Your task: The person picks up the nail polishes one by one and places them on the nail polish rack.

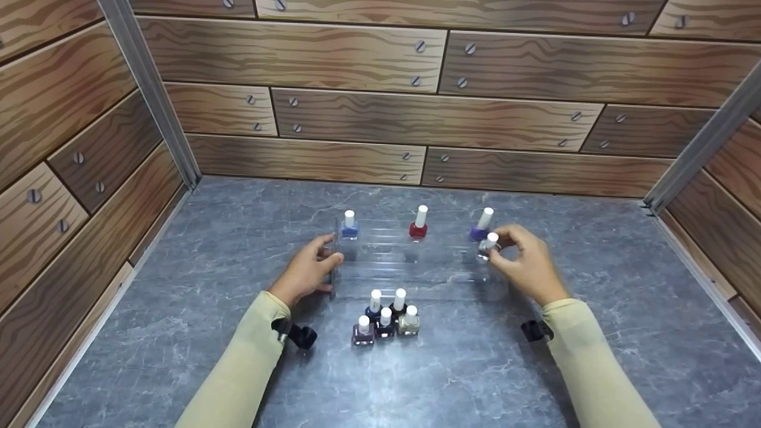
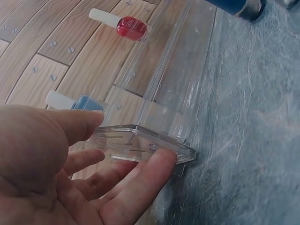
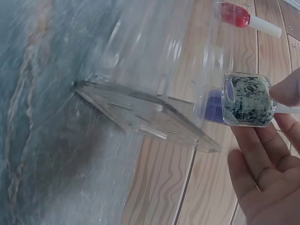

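A clear tiered acrylic stand (image 1: 410, 272) stands on the table. My left hand (image 1: 309, 267) is at its left end, with outspread fingers touching the clear side panel (image 2: 136, 140). My right hand (image 1: 528, 264) pinches a nail polish bottle (image 3: 248, 99) with dark flecks by its white cap, held at the stand's right end. Behind it, partly hidden, is a purple nail polish (image 1: 479, 232) on the top tier. A red nail polish (image 1: 418, 229) stands mid-tier, and a light blue one (image 1: 349, 229) is at the left end.
Several white-capped nail polish bottles cluster in front of the stand, including a pale glittery one (image 1: 409, 324) and a dark plum one (image 1: 363, 334). Wood-patterned walls (image 1: 357, 113) enclose the grey marbled table (image 1: 464, 362) at the back and sides.
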The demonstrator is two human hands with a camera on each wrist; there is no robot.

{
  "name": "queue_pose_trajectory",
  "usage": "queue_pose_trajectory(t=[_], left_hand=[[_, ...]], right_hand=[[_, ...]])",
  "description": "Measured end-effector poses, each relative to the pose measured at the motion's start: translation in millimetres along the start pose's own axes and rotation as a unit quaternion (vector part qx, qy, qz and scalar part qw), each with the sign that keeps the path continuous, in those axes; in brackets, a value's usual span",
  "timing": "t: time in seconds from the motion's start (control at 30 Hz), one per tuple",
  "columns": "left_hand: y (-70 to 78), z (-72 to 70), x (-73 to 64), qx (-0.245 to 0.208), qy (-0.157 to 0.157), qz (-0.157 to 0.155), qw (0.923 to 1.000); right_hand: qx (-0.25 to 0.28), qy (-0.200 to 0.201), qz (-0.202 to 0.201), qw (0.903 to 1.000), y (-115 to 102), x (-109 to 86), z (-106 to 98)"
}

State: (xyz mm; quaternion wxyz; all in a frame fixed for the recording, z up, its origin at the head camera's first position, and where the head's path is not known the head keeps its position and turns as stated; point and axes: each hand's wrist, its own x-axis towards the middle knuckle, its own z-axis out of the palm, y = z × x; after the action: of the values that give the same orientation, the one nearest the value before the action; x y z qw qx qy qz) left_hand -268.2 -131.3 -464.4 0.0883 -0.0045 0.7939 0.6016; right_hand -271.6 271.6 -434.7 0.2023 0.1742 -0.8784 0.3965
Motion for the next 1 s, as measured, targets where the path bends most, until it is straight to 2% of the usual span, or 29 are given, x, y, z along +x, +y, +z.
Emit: queue_pose_trajectory(t=[0.17, 0.47, 0.67, 0.77, 1.0], left_hand=[[0.2, -0.2, -0.4, -0.001, -0.004, 0.002, 1.0], [-1.2, -0.8, 0.1, -0.002, -0.009, 0.008, 0.9999], [-0.4, -1.1, -1.8, 0.0, -0.006, 0.012, 0.9999], [-0.5, -1.1, -0.9, -0.002, -0.006, 0.01, 0.9999], [-1.3, -0.7, 0.5, -0.006, -0.008, 0.007, 0.9999]], right_hand=[[-0.024, -0.007, -0.005, 0.9997, 2.8, -0.7, 0.4], [-0.054, -0.042, -0.01, 0.9976, 8.6, 0.2, 0.4], [-0.074, -0.033, -0.022, 0.9964, 9.7, 0.6, -0.1], [-0.086, -0.034, -0.012, 0.9956, 9.2, -0.2, -1.7], [-0.106, -0.07, 0.033, 0.9913, 10.6, -2.2, -4.5]])
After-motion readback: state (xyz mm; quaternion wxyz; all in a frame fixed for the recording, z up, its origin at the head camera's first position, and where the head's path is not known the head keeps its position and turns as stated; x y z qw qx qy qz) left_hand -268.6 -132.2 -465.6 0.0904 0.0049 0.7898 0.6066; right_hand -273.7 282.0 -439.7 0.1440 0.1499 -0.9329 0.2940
